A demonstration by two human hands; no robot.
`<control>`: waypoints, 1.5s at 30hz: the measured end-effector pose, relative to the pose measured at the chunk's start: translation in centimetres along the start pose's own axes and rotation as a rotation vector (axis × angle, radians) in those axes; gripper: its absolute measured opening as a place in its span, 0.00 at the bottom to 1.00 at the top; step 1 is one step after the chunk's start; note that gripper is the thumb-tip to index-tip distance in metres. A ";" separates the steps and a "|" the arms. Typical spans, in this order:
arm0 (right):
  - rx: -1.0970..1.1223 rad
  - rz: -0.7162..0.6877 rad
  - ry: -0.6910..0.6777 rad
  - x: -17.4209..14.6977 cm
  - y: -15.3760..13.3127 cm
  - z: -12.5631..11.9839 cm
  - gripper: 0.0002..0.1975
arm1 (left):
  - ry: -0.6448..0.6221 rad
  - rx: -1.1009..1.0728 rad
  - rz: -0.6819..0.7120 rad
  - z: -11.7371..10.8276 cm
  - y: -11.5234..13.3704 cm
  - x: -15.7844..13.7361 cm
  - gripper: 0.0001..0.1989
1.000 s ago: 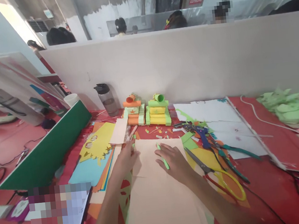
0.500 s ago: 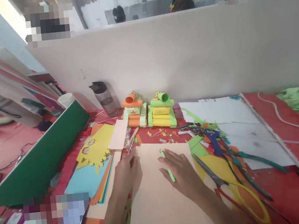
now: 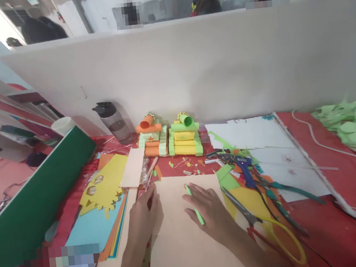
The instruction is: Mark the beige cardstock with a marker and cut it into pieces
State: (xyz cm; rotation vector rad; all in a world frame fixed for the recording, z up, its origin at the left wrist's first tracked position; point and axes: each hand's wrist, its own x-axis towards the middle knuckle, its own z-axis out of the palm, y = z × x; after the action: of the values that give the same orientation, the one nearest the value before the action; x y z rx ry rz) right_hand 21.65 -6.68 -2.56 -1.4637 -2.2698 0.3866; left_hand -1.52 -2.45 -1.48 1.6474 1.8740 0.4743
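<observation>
A large beige sheet of craft paper (image 3: pixel 188 237) lies before me. My left hand (image 3: pixel 144 208) is at its left edge, with fingers closed together along the margin; the fingertips are partly hidden. A slim light-green pen (image 3: pixel 195 205) is held between the fingers of my right hand (image 3: pixel 209 210), which rests on the upper right of the sheet. The pen points away from me. Just right of this hand lie large scissors (image 3: pixel 250 216) with red and yellow handles, blades apart.
Two paper tank models (image 3: pixel 184 137) stand at the back beside a water bottle (image 3: pixel 114 123). Coloured sheets (image 3: pixel 92 225) and a yellow cut-out (image 3: pixel 102 185) lie left. To the right are a blue glue gun (image 3: pixel 247 171), green-handled pliers (image 3: pixel 297 191) and green scraps (image 3: pixel 347 127). A white partition (image 3: pixel 171 67) closes the back.
My view has turned slightly right, so the table's things sit further left in the picture. Both hands keep nearly the same places on the sheet, with the pen still in the right.
</observation>
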 end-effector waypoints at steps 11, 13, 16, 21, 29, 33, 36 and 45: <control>0.029 0.005 -0.011 0.2 0.1 -0.4 0.14 | -0.028 -0.063 -0.026 -0.2 0.3 -0.1 0.23; 0.034 0.006 -0.026 0.3 0.1 -0.5 0.14 | -0.037 -0.056 -0.042 -0.2 0.3 0.1 0.23; 0.042 0.018 -0.059 0.4 0.2 -0.7 0.14 | -0.037 -0.074 -0.079 -0.2 0.3 0.2 0.24; 0.053 0.022 -0.094 0.6 0.4 -1.0 0.14 | -0.042 -0.154 -0.130 -0.2 0.5 0.0 0.24; 0.060 0.022 -0.071 0.7 0.5 -0.8 0.16 | -0.037 -0.096 -0.141 -0.3 0.3 -0.4 0.24; 0.043 0.015 -0.071 0.6 0.6 -0.7 0.15 | -0.079 -0.030 -0.107 -1.0 0.6 -1.8 0.25; 0.033 0.015 -0.077 0.5 0.6 -0.6 0.14 | -0.083 0.018 -0.082 -1.3 0.6 -3.1 0.23; 0.036 -0.004 -0.062 0.4 0.8 -0.2 0.14 | -0.105 -0.140 -0.070 -1.6 -1.4 -4.9 0.20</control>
State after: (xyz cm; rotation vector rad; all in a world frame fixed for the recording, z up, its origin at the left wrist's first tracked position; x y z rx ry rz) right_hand 22.24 -6.02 -2.64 -1.4483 -2.3012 0.4752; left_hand -3.28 -7.30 -0.16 1.4813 1.7743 0.4697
